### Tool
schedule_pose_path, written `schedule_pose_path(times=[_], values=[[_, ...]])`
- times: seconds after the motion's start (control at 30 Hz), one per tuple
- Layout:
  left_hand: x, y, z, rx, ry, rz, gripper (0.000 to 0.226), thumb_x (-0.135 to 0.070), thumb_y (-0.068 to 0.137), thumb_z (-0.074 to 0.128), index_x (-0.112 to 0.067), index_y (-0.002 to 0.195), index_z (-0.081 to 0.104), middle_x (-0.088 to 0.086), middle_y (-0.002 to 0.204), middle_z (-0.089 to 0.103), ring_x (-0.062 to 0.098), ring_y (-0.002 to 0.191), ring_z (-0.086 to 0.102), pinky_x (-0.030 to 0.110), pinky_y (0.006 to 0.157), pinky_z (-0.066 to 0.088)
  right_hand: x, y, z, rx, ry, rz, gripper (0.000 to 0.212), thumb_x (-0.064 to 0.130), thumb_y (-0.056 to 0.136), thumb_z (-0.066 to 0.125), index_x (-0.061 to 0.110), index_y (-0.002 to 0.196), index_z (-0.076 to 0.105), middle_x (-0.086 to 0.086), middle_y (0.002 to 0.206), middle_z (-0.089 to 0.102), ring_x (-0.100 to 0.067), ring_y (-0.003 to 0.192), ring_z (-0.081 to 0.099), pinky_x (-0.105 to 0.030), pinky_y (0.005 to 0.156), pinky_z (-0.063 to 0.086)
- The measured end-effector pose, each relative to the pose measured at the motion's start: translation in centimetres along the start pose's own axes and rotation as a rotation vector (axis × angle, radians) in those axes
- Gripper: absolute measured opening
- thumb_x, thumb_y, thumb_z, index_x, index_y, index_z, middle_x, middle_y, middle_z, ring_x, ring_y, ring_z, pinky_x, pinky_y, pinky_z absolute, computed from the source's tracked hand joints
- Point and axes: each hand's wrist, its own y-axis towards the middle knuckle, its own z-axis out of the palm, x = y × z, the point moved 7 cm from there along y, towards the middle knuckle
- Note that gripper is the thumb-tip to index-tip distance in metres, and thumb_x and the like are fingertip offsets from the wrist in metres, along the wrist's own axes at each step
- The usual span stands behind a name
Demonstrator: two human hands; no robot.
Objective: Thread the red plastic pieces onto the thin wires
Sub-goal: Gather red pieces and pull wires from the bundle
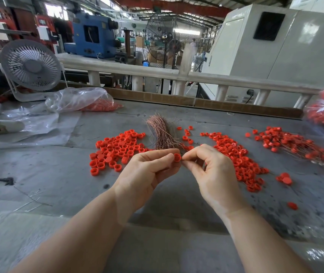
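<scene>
Above the middle of the gray tabletop point(38, 174), the left hand point(147, 174) pinches one red plastic piece point(177, 157) between thumb and forefinger. The right hand point(214, 174) meets it, thumb and forefinger pinched together at the piece's right side; any wire between them is too thin to make out. Just behind the hands lies a bundle of thin copper wires point(160, 133). A pile of loose red pieces point(115, 148) sits left of the bundle, another pile point(240, 158) to its right, and pieces already on wires point(293, 143) lie toward the right edge. A clear bag of red pieces point(86, 100) rests near the far left corner beside a white desk fan point(31, 66). No writing or label can be read.
</scene>
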Motion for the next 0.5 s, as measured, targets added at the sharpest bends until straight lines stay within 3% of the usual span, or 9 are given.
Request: schedule_pose_path(times=[0.27,0.5], values=[[0.18,0.12,0.04,0.008,-0.031,-0.013,0.027,0.008,0.080,0.053,-0.006,0.074,0.076,0.011,0.077,0.072,0.013,0.070,0.070,0.016,0.061,0.055,0.01,-0.02,-0.15,-0.015,0.016,-0.003,0.011,0.002,0.077,0.072,0.013,0.075,0.069,0.002,0.071,0.061,-0.011,0.065,0.053,-0.028,0.063,0.044],[0.13,-0.09,0.15,0.014,-0.065,-0.015,0.032,0.015,0.082,0.048,-0.002,0.075,0.074,0.014,0.079,0.072,0.015,0.072,0.070,0.018,0.065,0.056,-0.01,-0.03,-0.18,-0.014,0.019,0.000,0.010,0.004,0.077,0.072,0.013,0.076,0.070,0.005,0.071,0.061,-0.006,0.065,0.051,-0.018,0.061,0.039]])
